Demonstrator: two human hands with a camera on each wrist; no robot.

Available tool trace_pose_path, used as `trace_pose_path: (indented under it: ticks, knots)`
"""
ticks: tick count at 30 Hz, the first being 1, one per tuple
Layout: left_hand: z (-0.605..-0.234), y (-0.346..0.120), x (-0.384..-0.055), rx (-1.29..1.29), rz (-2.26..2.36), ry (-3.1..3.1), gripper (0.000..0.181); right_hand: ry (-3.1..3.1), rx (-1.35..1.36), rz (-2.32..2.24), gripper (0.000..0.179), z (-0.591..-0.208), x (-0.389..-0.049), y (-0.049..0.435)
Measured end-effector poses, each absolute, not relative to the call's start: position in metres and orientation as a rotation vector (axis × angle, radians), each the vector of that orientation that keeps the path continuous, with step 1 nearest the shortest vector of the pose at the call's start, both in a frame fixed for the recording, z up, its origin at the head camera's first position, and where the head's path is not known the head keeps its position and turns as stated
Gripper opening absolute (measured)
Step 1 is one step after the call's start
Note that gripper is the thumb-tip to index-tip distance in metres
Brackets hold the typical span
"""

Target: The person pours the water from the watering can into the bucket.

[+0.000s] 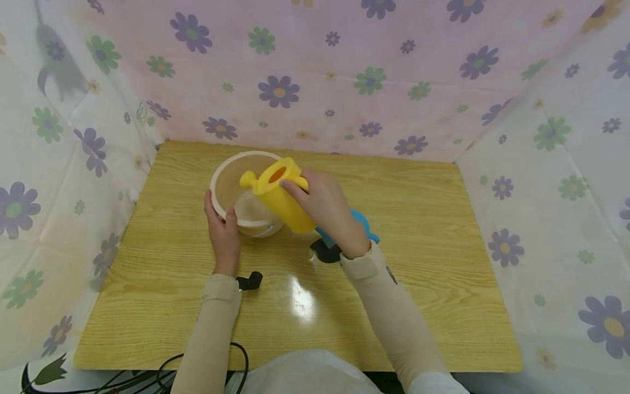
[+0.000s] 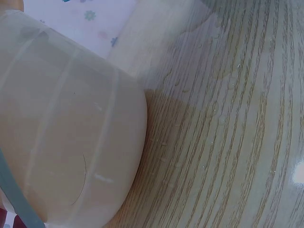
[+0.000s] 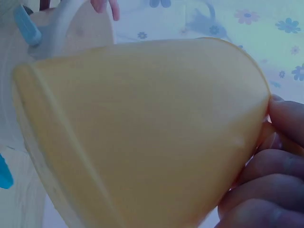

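Note:
My left hand (image 1: pixel 225 241) holds the near left rim of a cream plastic bucket (image 1: pixel 221 180), thumb over the edge and fingers along the outside. In the left wrist view the bucket's ribbed side (image 2: pixel 71 118) fills the left part. My right hand (image 1: pixel 330 205) grips the handle of a yellow toy watering can (image 1: pixel 287 205). The can leans to the left, its round spout over the bucket's opening. Its body (image 3: pixel 142 128) covers most of the right wrist view, with curled fingers (image 3: pixel 270 185) at the right. Some clear water shows in the bucket's bottom.
A blue plastic thing (image 1: pixel 363 220) lies on the wooden table (image 1: pixel 418 273) under my right wrist, partly hidden. Water drops (image 2: pixel 213 109) dot the tabletop beside the bucket. Flowered cloth (image 1: pixel 320 71) walls the back and both sides. Black cables (image 1: pixel 164 372) run at the front left edge.

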State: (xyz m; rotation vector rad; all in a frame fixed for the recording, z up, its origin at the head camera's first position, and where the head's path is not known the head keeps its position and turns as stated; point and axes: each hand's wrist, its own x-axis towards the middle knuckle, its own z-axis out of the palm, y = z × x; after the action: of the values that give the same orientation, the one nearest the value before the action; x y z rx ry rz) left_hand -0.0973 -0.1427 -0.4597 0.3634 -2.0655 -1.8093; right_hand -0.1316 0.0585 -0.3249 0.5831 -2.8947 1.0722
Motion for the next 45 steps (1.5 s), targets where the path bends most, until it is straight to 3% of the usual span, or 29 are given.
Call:
trace_pose_path:
  ticks: [9,25,35,45]
  knots:
    - [-0.474,-0.147,-0.105,0.342,-1.782,-2.061,0.060,-2.772,0.334,1.322,0.049,-0.346,-0.096,0.081]
    - [-0.479,-0.150,-0.112,0.363,-1.719,-2.050,0.059,-2.555,0.234,1.394,0.024,-0.378,-0.040,0.143]
    - [-0.485,-0.151,-0.108,0.366,-1.733,-2.049,0.058,-2.034,0.250,2.021,0.030,-0.380,-0.077,0.197]
    - [-0.489,-0.146,-0.104,0.348,-1.750,-2.025,0.058,-2.120,0.290,1.961,0.032,-0.411,-0.126,0.243]
